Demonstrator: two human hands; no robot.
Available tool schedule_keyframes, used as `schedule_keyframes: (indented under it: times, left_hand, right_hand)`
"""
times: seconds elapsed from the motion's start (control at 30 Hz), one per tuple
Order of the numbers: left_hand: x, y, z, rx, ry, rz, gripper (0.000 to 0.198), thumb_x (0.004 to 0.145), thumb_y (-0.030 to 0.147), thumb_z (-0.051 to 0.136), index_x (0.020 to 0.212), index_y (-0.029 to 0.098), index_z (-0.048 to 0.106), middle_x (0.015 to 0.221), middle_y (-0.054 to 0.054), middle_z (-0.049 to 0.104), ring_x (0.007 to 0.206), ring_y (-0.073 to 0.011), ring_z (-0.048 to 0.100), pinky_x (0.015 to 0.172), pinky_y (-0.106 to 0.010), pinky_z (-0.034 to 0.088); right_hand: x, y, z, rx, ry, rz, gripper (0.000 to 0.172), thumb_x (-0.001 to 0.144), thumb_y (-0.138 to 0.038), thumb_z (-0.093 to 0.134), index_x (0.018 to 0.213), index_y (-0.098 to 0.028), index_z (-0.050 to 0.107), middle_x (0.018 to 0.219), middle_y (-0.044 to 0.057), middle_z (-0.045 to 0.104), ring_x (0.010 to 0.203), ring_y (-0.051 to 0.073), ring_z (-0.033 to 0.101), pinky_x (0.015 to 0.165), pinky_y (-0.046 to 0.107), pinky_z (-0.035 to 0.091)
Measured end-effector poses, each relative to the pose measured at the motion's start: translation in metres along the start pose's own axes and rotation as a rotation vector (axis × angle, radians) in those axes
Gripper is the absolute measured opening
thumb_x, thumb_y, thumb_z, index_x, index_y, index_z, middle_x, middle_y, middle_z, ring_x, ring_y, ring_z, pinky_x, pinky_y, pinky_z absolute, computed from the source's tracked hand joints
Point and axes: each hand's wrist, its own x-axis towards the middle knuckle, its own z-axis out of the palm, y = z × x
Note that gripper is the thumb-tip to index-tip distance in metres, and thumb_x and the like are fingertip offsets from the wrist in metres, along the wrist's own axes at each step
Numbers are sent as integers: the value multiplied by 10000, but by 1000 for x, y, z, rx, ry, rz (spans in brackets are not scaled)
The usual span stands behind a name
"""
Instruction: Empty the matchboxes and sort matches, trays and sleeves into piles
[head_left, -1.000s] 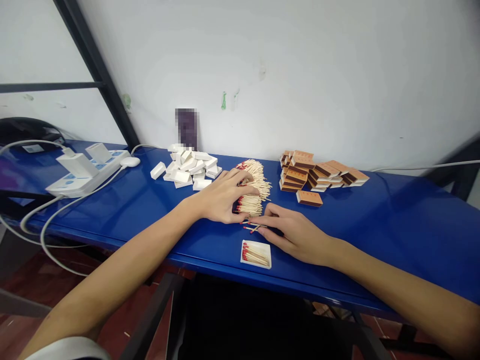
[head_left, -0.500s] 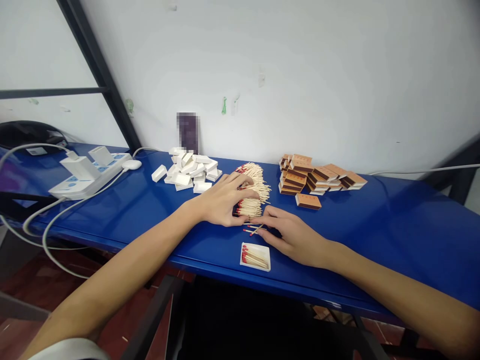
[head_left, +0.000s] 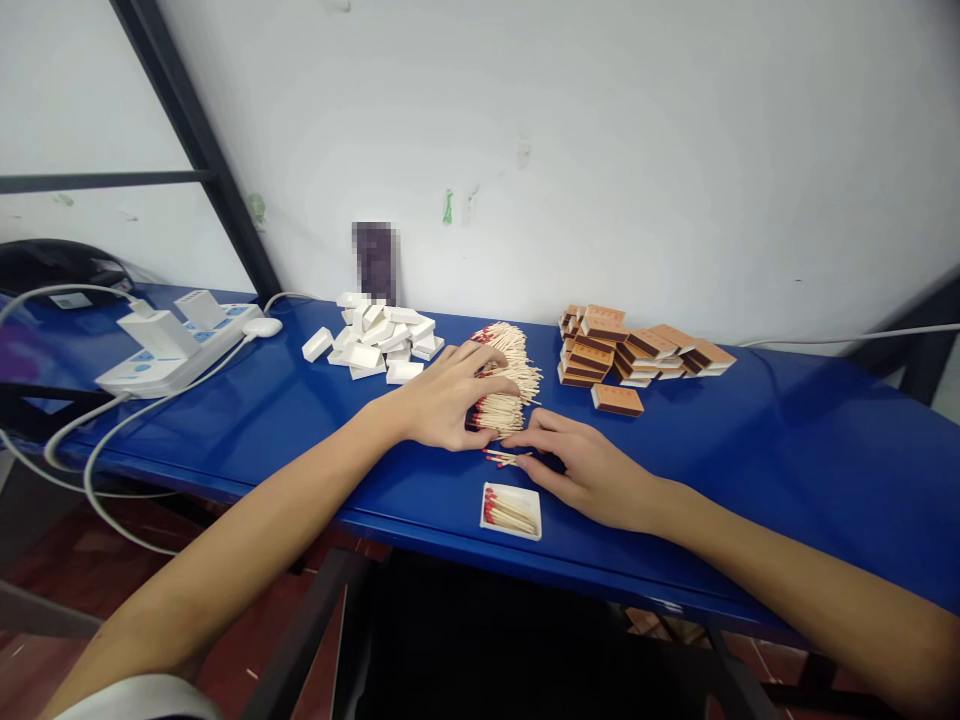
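Note:
My left hand (head_left: 450, 400) curves over the left side of a heap of red-tipped matches (head_left: 514, 360), fingers apart, with its thumb at the near edge. Some match heads are hidden under its fingers. My right hand (head_left: 581, 460) comes in from the right with thumb and index finger parted. Its index fingertip is at the heap's near edge, close to my left thumb. A few loose matches (head_left: 504, 459) lie on the table by the right thumb tip. Nearer to me, a white matchbox tray (head_left: 534, 532) holds several matches, heads to the left.
White matchbox trays (head_left: 390, 335) are piled behind my left hand. Brown matchboxes (head_left: 649, 350) are stacked at the back right, with one single matchbox (head_left: 617, 400) in front. A power strip (head_left: 180, 350) with chargers and cables is on the left of the blue table (head_left: 750, 480).
The loose matches by my right thumb have shifted and now lie closer together, less crossed. Both hands stay in nearly the same place.

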Motion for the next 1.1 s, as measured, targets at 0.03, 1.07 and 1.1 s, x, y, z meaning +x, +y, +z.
schedule_keyframes:
  times: [0.03,1.07,1.1]
  left_hand:
    - [0,0,0,-1,-1,1,510,756,392,670,1230,212,615,1294,-137,501,1196,-326,452,1006,-496,395]
    - [1,2,-2,-13,-14,-4,490,779,376,655,1238,220,589,1287,-129,496,1194,-318,442,1004,-497,399]
    - [1,2,-2,-14,-14,-5,490,777,376,656,1237,221,590,1286,-130,495,1196,-318,441,1004,-497,399]
  right_hand:
    - [0,0,0,5,5,-2,284,991,-242,462,1187,-187,660,938,73,595,873,199,587,752,329,488]
    - [1,1,0,31,19,-30,279,993,-254,468,1207,-190,635,939,67,618,867,194,593,753,324,483]
    - [1,1,0,33,21,-29,277,993,-255,469,1206,-191,633,935,65,616,870,193,591,756,324,481]
